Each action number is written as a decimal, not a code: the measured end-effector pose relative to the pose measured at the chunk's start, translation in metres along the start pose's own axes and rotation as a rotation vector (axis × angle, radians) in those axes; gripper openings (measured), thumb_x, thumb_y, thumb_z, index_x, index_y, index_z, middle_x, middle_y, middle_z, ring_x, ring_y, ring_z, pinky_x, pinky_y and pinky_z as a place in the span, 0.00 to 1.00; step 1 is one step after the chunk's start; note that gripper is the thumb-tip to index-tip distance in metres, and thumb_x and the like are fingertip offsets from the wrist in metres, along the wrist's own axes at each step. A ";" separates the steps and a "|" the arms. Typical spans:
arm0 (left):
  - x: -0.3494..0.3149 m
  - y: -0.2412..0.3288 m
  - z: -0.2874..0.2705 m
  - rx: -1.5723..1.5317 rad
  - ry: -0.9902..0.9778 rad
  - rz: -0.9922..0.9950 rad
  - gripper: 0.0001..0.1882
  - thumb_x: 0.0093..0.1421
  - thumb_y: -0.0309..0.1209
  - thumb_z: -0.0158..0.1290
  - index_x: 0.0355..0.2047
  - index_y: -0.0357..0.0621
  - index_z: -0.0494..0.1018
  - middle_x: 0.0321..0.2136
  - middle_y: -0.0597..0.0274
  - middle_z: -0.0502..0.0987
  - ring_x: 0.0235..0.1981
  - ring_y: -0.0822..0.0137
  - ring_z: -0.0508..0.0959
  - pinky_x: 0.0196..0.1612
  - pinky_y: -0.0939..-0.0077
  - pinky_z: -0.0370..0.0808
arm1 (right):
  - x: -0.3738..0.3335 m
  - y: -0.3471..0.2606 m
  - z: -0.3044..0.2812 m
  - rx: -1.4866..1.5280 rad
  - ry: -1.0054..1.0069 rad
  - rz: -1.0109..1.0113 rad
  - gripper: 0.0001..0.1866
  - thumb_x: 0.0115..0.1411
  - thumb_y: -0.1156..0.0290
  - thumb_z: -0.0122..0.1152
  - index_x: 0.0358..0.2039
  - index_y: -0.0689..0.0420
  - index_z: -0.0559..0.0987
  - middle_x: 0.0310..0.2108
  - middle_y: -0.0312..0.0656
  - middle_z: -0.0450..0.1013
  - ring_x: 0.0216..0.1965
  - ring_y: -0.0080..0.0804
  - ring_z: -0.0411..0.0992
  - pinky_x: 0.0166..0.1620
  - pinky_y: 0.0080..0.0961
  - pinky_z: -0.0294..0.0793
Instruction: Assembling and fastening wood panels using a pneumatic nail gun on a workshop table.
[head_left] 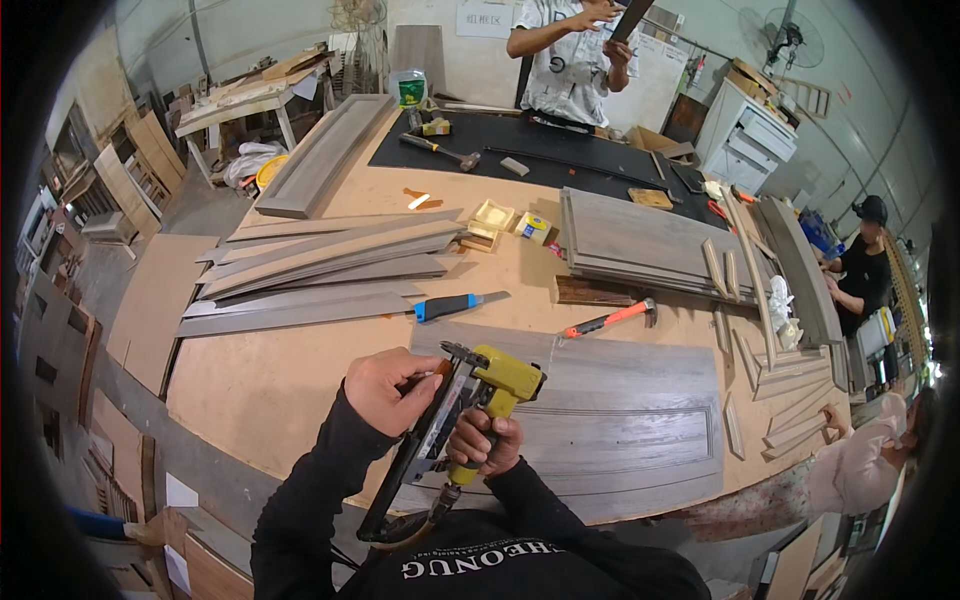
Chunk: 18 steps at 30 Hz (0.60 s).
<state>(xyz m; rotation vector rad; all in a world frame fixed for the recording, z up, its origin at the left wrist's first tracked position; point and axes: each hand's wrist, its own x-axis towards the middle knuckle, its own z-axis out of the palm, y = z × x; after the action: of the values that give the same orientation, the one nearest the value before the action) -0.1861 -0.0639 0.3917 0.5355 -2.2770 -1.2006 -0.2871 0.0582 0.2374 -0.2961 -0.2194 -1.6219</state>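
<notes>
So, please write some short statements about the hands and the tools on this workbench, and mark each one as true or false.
1. The right hand grips the handle of the yellow nail gun. True.
2. The left hand rests flat on the bare table. False: it is at the nail gun's black magazine.
3. The orange-handled hammer lies on the workbench beyond the nail gun. True.
4. The blue-handled knife is in the left hand. False: it lies on the bench, beside the grey wooden strips.
5. The nail gun is above a grey door panel. True.
</notes>
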 end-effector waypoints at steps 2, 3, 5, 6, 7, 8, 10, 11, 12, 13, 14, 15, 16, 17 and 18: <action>0.000 0.002 -0.001 0.056 0.001 0.030 0.09 0.50 0.25 0.52 0.34 0.40 0.76 0.19 0.55 0.71 0.17 0.64 0.73 0.22 0.77 0.68 | 0.001 -0.001 0.001 -0.014 0.009 0.010 0.10 0.49 0.61 0.56 0.24 0.50 0.66 0.15 0.31 0.61 0.16 0.23 0.63 0.31 0.25 0.66; 0.000 0.002 -0.002 0.112 0.002 0.060 0.09 0.50 0.25 0.52 0.33 0.40 0.76 0.18 0.55 0.71 0.17 0.62 0.72 0.22 0.76 0.67 | 0.001 -0.001 0.002 -0.014 0.007 0.012 0.10 0.49 0.61 0.56 0.24 0.50 0.66 0.15 0.31 0.61 0.16 0.23 0.63 0.31 0.25 0.66; -0.001 0.002 -0.001 0.149 0.033 0.110 0.09 0.50 0.24 0.52 0.33 0.40 0.76 0.18 0.54 0.71 0.17 0.59 0.72 0.22 0.74 0.67 | 0.002 -0.001 0.006 -0.077 0.056 0.013 0.10 0.49 0.60 0.56 0.24 0.49 0.65 0.15 0.31 0.60 0.16 0.23 0.62 0.31 0.25 0.66; -0.001 0.001 0.000 0.183 0.062 0.160 0.09 0.50 0.24 0.52 0.33 0.39 0.76 0.18 0.54 0.70 0.17 0.57 0.71 0.22 0.73 0.67 | 0.001 -0.001 0.006 -0.076 0.055 0.014 0.10 0.49 0.60 0.56 0.24 0.49 0.65 0.15 0.31 0.60 0.16 0.23 0.62 0.31 0.25 0.66; -0.002 -0.003 0.000 0.184 0.063 0.160 0.09 0.50 0.24 0.52 0.33 0.39 0.76 0.18 0.54 0.70 0.17 0.57 0.71 0.22 0.73 0.67 | 0.001 0.000 0.006 -0.095 0.066 0.010 0.10 0.49 0.61 0.56 0.24 0.49 0.65 0.15 0.31 0.60 0.16 0.23 0.62 0.31 0.25 0.66; -0.002 -0.009 0.001 0.178 0.049 0.174 0.10 0.51 0.24 0.52 0.35 0.39 0.75 0.19 0.54 0.70 0.19 0.57 0.71 0.23 0.73 0.67 | 0.001 0.000 0.006 -0.114 0.076 0.009 0.10 0.49 0.61 0.56 0.24 0.49 0.65 0.15 0.31 0.60 0.15 0.22 0.61 0.31 0.25 0.65; -0.004 -0.011 -0.001 0.174 0.038 0.188 0.10 0.51 0.24 0.52 0.36 0.39 0.75 0.20 0.53 0.70 0.20 0.56 0.71 0.24 0.73 0.67 | 0.001 0.001 0.006 -0.115 0.078 0.003 0.10 0.49 0.61 0.56 0.24 0.49 0.65 0.15 0.31 0.60 0.15 0.22 0.61 0.31 0.25 0.65; -0.006 -0.011 -0.001 0.164 0.012 0.157 0.11 0.52 0.24 0.51 0.38 0.38 0.74 0.21 0.53 0.71 0.21 0.57 0.72 0.25 0.74 0.68 | 0.001 0.002 0.007 -0.118 0.084 -0.010 0.10 0.49 0.61 0.56 0.24 0.49 0.65 0.15 0.31 0.60 0.15 0.22 0.60 0.31 0.24 0.65; -0.007 -0.011 -0.002 0.154 -0.015 0.125 0.13 0.53 0.24 0.51 0.40 0.37 0.73 0.22 0.53 0.71 0.22 0.58 0.73 0.27 0.74 0.69 | 0.002 0.003 0.008 -0.119 0.085 -0.010 0.10 0.49 0.61 0.56 0.24 0.49 0.65 0.15 0.31 0.60 0.15 0.22 0.60 0.31 0.24 0.65; -0.010 -0.013 -0.002 0.153 -0.015 0.124 0.13 0.53 0.24 0.51 0.40 0.37 0.73 0.22 0.53 0.71 0.22 0.58 0.73 0.27 0.74 0.69 | 0.003 0.004 0.010 -0.115 0.129 -0.033 0.10 0.49 0.61 0.56 0.24 0.49 0.67 0.14 0.30 0.60 0.15 0.22 0.61 0.30 0.24 0.66; -0.015 -0.016 -0.002 0.047 0.022 0.076 0.13 0.53 0.24 0.51 0.41 0.37 0.72 0.24 0.54 0.71 0.24 0.61 0.73 0.28 0.75 0.69 | 0.004 0.005 0.011 -0.111 0.171 -0.054 0.09 0.48 0.60 0.56 0.24 0.49 0.68 0.14 0.29 0.61 0.14 0.21 0.61 0.29 0.23 0.66; -0.020 -0.020 -0.003 -0.059 0.059 0.028 0.14 0.54 0.24 0.51 0.43 0.36 0.71 0.25 0.55 0.72 0.25 0.63 0.74 0.30 0.76 0.70 | 0.004 0.005 0.011 -0.110 0.172 -0.052 0.09 0.48 0.60 0.56 0.24 0.49 0.68 0.14 0.29 0.61 0.14 0.21 0.61 0.29 0.23 0.66; -0.025 -0.024 -0.005 -0.059 0.060 0.025 0.14 0.54 0.24 0.51 0.43 0.36 0.71 0.25 0.55 0.72 0.25 0.63 0.74 0.30 0.76 0.70 | 0.004 0.004 0.009 -0.071 0.143 -0.049 0.09 0.49 0.61 0.56 0.24 0.50 0.67 0.15 0.30 0.61 0.15 0.22 0.61 0.30 0.24 0.66; -0.030 -0.029 -0.007 -0.042 0.047 0.025 0.15 0.54 0.23 0.51 0.43 0.36 0.71 0.25 0.56 0.72 0.25 0.65 0.74 0.31 0.77 0.70 | 0.004 0.004 0.008 -0.032 0.115 -0.045 0.10 0.50 0.61 0.56 0.25 0.50 0.66 0.16 0.32 0.61 0.17 0.23 0.62 0.31 0.24 0.66; -0.033 -0.032 -0.009 -0.025 0.035 0.024 0.15 0.54 0.23 0.52 0.43 0.36 0.71 0.25 0.57 0.72 0.26 0.67 0.74 0.32 0.78 0.71 | 0.004 0.003 0.007 -0.031 0.118 -0.042 0.10 0.50 0.61 0.56 0.25 0.50 0.66 0.16 0.32 0.61 0.17 0.23 0.62 0.31 0.24 0.66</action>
<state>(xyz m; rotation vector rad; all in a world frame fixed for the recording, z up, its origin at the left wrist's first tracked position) -0.1511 -0.0678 0.3606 0.5143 -2.2302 -1.1975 -0.2837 0.0567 0.2449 -0.2199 -0.1111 -1.6795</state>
